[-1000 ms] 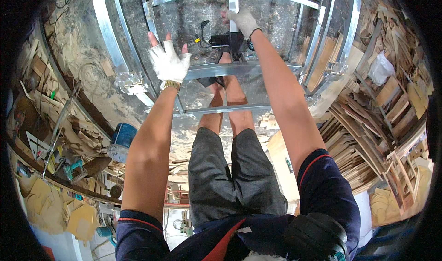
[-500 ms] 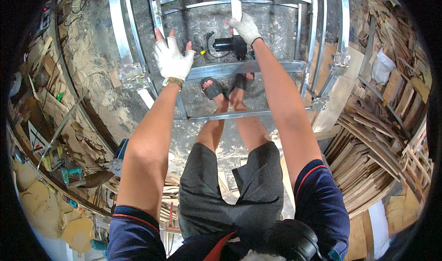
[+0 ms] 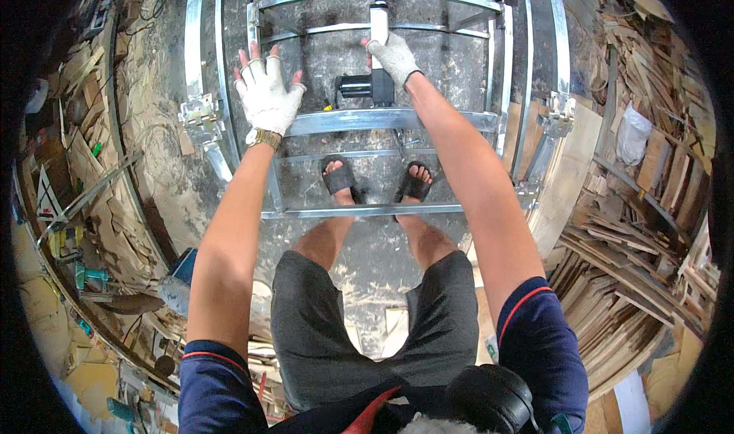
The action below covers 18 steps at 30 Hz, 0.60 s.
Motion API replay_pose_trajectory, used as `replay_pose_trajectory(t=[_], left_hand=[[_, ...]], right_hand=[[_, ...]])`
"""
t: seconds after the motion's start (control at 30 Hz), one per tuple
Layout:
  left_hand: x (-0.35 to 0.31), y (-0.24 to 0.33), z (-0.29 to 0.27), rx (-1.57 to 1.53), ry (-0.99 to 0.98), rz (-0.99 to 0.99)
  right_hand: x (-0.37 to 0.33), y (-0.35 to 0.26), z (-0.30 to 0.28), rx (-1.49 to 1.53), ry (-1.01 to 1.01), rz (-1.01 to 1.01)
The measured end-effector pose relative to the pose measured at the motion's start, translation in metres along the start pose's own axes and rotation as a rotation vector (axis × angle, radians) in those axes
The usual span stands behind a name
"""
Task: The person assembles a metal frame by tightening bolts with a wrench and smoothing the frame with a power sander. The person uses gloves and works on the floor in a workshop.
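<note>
My right hand [image 3: 393, 59], in a white fingerless work glove, is wrapped round the white tube of a linear actuator [image 3: 379, 27]. The actuator's black motor [image 3: 353, 87] sticks out to the left, just beyond a metal crossbar. My left hand [image 3: 267, 96], gloved alike, has its fingers spread over the left side of the metal frame [image 3: 321, 121]; whether the palm presses on a bar is hidden. A yellow-tipped cable connector [image 3: 329, 107] lies beside the motor.
I stand in black sandals [image 3: 339, 178] inside the frame, between its crossbars. Metal hinge brackets [image 3: 202, 118] sit along both outer rails. Wood strips [image 3: 612, 266] are piled at the right, near a white plastic bag [image 3: 634, 134]. Offcuts and tools, including a teal tool [image 3: 92, 276], clutter the left.
My feet have moved apart, the right foot shifting rightward. The frame and actuator appear slightly farther left in view. My right hand keeps its hold on the tube; my left stays spread.
</note>
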<state>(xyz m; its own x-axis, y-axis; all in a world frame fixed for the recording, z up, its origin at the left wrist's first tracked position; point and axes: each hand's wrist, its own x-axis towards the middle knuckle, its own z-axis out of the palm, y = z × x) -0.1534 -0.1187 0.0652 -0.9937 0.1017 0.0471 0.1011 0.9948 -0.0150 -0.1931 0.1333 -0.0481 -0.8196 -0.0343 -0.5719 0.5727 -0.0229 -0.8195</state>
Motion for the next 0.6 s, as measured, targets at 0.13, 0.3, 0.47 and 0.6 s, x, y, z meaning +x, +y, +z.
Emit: replay_pose_trajectory(t=[0.13, 0.3, 0.47, 0.6], left_hand=[[0.024, 0.038, 0.019, -0.396, 0.15, 0.185], [0.09, 0.089, 0.095, -1.185, -0.127, -0.294], [0.165, 0.103, 0.168, -1.913, -0.631, -0.452], [0.205, 0.119, 0.205, -2.156, -0.781, -0.409]], right_hand=[[0.003, -0.005, 0.001, -0.182, 0.094, -0.027], [0.003, -0.015, -0.001, -0.437, 0.071, -0.106], [0.004, -0.015, 0.001, -0.345, 0.03, -0.053], [0.013, -0.012, 0.0, -0.313, 0.041, -0.069]])
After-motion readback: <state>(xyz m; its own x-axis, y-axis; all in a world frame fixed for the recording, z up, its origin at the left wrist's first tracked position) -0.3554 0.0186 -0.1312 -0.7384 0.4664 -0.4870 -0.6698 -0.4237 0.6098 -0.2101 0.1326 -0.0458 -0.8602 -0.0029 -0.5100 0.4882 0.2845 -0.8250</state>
